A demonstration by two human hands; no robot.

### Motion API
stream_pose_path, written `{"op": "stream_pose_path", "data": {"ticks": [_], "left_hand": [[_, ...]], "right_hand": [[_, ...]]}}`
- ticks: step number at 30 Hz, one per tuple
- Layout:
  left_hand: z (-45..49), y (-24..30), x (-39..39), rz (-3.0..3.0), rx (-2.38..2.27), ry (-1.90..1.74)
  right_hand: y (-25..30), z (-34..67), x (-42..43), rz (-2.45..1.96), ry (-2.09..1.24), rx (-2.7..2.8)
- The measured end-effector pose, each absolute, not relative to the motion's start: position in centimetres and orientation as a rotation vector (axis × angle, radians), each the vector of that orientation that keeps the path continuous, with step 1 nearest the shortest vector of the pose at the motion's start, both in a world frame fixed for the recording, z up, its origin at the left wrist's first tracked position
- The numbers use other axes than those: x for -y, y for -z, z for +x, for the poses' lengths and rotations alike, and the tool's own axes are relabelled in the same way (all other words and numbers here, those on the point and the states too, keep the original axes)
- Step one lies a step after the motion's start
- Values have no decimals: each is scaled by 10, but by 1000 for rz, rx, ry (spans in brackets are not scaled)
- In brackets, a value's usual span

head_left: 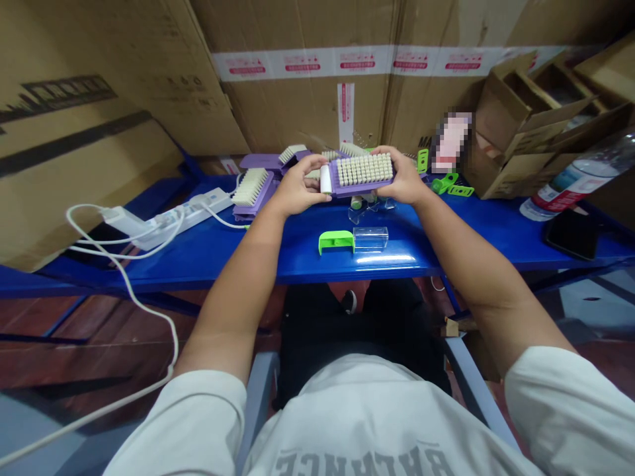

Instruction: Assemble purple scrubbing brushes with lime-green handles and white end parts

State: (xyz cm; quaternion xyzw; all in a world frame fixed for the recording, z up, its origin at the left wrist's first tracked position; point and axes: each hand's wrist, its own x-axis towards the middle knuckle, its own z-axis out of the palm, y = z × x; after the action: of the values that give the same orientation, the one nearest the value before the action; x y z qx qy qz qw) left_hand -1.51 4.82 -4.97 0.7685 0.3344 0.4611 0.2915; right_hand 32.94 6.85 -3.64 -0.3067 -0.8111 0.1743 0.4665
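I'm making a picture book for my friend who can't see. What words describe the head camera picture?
The right hand grips a purple brush with pale bristles, and the left hand holds a white tube at its end. Below them on a blue table lie a green cap and a clear box.

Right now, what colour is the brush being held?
The brush has a purple body and cream bristles, clearest in the head view.

1 held brush [364,174], 1 green cap [336,242], 1 clear case [370,238], 1 phone [571,233].
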Motion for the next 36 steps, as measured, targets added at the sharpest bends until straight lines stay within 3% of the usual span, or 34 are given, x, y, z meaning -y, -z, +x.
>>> {"op": "stream_pose_path", "data": {"ticks": [8, 36], "left_hand": [[-17, 50, -44, 2161, -934, -1221], [-18, 52, -46, 2027, -805, -1197]], "right_hand": [[30, 328, -62, -701, -207, 2061], [34, 331, -68, -721, -270, 2057]]}}
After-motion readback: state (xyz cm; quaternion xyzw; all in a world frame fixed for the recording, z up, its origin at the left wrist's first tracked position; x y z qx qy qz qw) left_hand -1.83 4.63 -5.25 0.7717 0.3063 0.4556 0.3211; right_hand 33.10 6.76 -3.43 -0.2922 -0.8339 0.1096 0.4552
